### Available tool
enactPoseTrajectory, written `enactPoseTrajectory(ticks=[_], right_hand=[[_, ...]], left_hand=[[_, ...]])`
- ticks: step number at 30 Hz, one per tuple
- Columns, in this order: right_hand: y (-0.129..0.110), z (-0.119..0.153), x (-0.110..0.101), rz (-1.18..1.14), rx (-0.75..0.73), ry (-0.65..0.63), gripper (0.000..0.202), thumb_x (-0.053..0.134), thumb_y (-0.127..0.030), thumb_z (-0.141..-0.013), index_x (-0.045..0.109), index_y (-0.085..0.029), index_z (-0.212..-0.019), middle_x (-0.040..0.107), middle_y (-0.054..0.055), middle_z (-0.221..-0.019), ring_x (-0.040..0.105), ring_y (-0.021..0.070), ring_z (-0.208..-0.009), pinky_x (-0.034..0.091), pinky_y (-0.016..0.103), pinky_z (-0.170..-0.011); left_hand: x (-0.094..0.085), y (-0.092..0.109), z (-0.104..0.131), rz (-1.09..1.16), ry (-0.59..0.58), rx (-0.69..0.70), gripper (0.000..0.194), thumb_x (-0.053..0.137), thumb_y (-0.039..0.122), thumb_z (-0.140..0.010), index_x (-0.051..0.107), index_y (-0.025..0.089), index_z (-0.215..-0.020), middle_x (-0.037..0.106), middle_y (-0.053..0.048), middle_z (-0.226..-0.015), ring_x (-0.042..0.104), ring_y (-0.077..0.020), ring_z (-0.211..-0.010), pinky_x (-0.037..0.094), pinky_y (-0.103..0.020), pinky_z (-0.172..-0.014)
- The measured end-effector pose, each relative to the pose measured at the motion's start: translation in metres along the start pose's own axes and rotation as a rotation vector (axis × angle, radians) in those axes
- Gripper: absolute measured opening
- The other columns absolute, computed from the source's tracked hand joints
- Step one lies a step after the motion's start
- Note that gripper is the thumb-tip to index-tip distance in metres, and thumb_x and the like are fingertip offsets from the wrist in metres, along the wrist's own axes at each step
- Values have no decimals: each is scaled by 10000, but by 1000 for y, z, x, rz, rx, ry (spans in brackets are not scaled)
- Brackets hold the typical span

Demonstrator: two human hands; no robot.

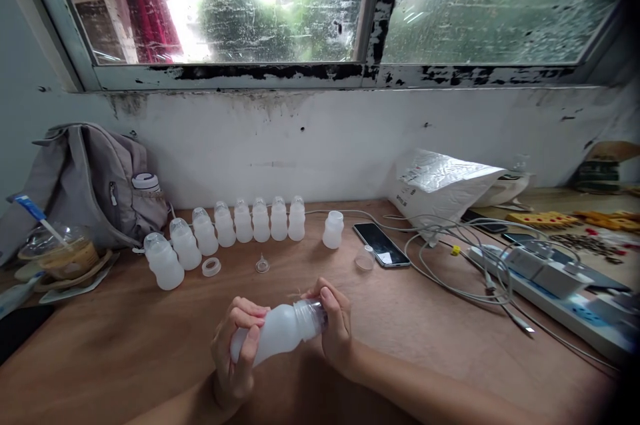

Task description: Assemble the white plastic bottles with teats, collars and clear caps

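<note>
Left hand (237,351) fingers wrapped around white bottle (277,333), right hand (336,325) fingers pinching its clear cap (311,310)

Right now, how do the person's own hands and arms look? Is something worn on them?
Both arms are bare up to the picture's lower edge: no sleeve shows. The left hand and the right hand wear no gloves, and no ring, watch or bracelet is visible. The fingernails are short and look unpainted. The forearms are slim, and no markings can be seen on them.
</note>
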State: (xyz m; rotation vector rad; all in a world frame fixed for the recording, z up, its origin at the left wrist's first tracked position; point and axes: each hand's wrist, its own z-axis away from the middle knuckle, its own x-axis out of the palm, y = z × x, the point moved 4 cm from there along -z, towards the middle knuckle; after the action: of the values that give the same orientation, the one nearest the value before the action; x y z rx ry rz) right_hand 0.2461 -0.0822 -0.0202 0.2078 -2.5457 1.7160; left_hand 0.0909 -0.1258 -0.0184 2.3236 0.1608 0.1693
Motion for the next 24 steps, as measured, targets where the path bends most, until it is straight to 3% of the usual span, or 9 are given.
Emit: enactPoseTrajectory(ticks=[14, 16, 19, 21, 24], right_hand=[[5, -4, 1, 74, -20, -31, 348, 283, -408, -849, 444, -197, -625, 483, 9, -563, 455, 143, -510, 378, 266, -495], [6, -14, -2, 108, 21, -35, 342, 306, -412, -841, 447, -193, -620, 473, 4, -565, 445, 136, -508, 363, 255, -473], [8, -36, -7, 183, 178, -76, 341, 333, -419, -830, 435, -182, -607, 411, -20, -536, 378, 102, -446, 285, 221, -384], [7, -50, -10, 225, 275, -176, 368, 304, -454, -836, 437, -177, -634, 358, -45, -478, 321, 83, -385, 232, 207, -350], [-4, -63, -12, 325, 261, -374, 337, 366, -489, -813, 476, -175, -757, 349, -72, -439, 322, 73, -361, 257, 195, -363]], left_hand=[[3, 1, -1, -131, -41, 29, 107, 423, 193, -801, 508, 202, -735, 521, -25, -766, 538, -193, -792, 447, -330, -701], [4, 1, -12, -195, -72, -37, 111, 423, 219, -810, 499, 196, -733, 524, -22, -766, 541, -182, -767, 437, -306, -684], [6, -7, -30, -309, -188, -244, 107, 454, 287, -805, 504, 192, -802, 552, -18, -790, 543, -171, -742, 420, -275, -660], [6, -17, -38, -335, -255, -356, 175, 503, 338, -774, 501, 196, -877, 562, -22, -858, 543, -178, -788, 420, -270, -678], [7, -32, -38, -299, -288, -417, 272, 541, 384, -742, 478, 200, -932, 552, -28, -931, 534, -182, -863, 425, -277, -739]])
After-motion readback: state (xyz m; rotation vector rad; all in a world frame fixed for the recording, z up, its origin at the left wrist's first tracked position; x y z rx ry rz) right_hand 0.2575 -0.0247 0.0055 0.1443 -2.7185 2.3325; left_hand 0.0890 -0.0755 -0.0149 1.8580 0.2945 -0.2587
